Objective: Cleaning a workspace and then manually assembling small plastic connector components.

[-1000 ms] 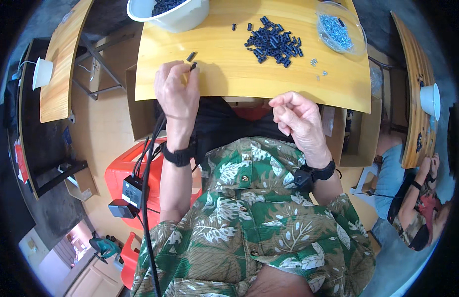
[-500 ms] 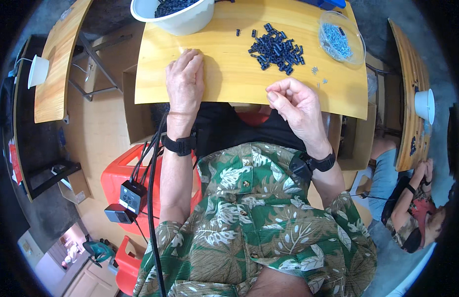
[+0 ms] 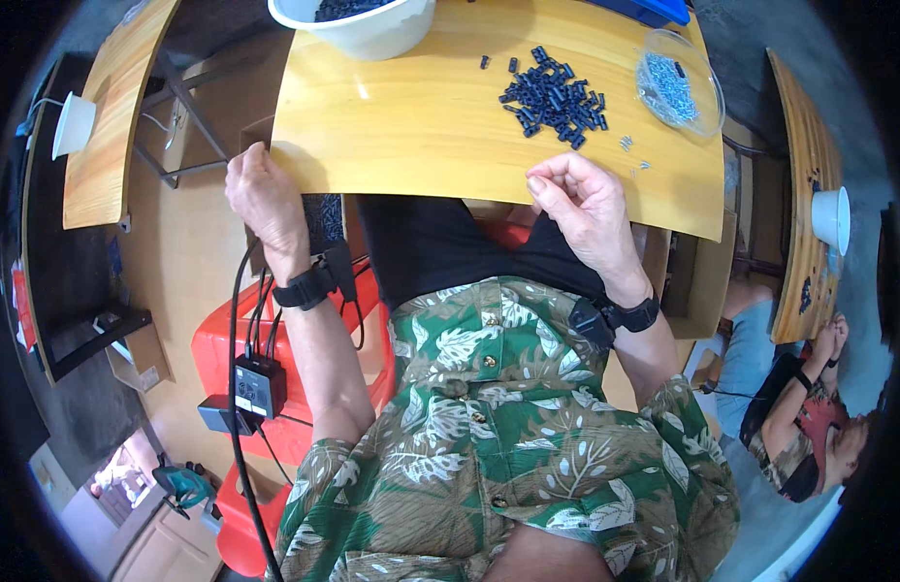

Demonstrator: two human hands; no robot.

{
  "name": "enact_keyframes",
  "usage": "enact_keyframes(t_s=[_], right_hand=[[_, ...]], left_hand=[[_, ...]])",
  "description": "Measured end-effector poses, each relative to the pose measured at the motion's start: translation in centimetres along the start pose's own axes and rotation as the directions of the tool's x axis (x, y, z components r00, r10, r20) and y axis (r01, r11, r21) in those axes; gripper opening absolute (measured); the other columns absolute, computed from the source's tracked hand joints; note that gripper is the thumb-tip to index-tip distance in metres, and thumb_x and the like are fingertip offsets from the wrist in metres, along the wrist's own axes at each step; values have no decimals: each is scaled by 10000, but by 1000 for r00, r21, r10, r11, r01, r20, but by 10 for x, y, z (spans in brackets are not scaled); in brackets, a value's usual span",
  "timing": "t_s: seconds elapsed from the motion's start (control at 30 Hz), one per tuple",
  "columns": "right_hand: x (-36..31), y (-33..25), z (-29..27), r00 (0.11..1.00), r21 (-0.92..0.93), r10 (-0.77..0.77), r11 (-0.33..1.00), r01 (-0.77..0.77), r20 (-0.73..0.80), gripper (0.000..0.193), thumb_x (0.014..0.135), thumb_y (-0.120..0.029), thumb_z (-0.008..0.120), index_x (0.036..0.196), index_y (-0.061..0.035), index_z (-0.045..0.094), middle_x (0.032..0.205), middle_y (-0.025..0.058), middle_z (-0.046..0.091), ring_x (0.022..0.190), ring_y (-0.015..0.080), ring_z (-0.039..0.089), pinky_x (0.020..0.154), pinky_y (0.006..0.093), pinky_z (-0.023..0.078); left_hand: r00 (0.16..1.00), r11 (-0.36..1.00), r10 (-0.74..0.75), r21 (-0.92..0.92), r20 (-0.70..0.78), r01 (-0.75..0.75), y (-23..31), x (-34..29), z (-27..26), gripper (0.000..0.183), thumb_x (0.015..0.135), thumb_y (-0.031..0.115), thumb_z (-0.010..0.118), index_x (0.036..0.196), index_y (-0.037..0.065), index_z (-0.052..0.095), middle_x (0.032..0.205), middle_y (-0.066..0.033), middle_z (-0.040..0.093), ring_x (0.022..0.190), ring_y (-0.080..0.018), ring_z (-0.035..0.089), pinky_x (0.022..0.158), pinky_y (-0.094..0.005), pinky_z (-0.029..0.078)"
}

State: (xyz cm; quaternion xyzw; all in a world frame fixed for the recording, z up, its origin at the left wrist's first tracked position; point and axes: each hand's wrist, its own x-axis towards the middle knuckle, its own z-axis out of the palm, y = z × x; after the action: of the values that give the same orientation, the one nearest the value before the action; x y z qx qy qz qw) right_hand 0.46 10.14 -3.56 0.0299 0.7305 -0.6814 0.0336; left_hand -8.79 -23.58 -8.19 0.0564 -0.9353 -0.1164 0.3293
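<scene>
1. At far left, a white bowl sits at the outer edge of a wooden side table.
2. The left hand is just beside the left edge of the wooden worktable, its fingers curled in; whether anything is held between them cannot be told.
3. Near that hand, below the tabletop, a cardboard box contains dark pieces.
4. A white plastic tub with black parts inside stands at the table's far left.
5. Two loose black parts lie near the main pile of small black cylindrical parts, right of the table's middle.
6. The right hand is at the near edge, below the pile, thumb and fingertips brought narrowly together; whether they pinch something cannot be told.
7. A few silver screws lie between the pile and a clear round container of similar screws.
8. A blue tray stands behind that container.
</scene>
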Motion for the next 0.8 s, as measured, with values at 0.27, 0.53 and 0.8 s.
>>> enact_keyframes(t_s=[0.27, 0.53, 0.8], right_hand=[[29, -9, -7, 883, -494, -440, 811, 312, -165, 41, 879, -22, 658, 908, -4, 634, 786, 54, 635, 639, 127, 597, 582, 251, 479], [96, 0, 5, 824, -906, -549, 262, 333, 144, 388, 909, -243, 594, 1256, -69, 581, 1355, 181, 515, 1269, 349, 464, 1060, 467, 355], [116, 11, 10, 881, -900, -419, 260, 349, 221, 415, 950, -298, 544, 1307, -87, 560, 1392, 205, 483, 1313, 392, 421, 1095, 491, 331]], left_hand=[[998, 999, 12, -35, -66, -15, 8, 3, -13, 147, 859, 44, 608, 967, 33, 707, 971, -165, 683, 905, -344, 649, 788, -440, 521], [984, 901, 178, -404, 15, -157, 90, -20, -15, 187, 886, 30, 635, 1065, 7, 682, 1067, -162, 672, 969, -313, 657, 864, -377, 522], [942, 801, 293, -580, 166, -148, 135, -22, -2, 258, 915, 100, 612, 1139, -28, 626, 1209, -239, 593, 1111, -397, 569, 966, -446, 450]])
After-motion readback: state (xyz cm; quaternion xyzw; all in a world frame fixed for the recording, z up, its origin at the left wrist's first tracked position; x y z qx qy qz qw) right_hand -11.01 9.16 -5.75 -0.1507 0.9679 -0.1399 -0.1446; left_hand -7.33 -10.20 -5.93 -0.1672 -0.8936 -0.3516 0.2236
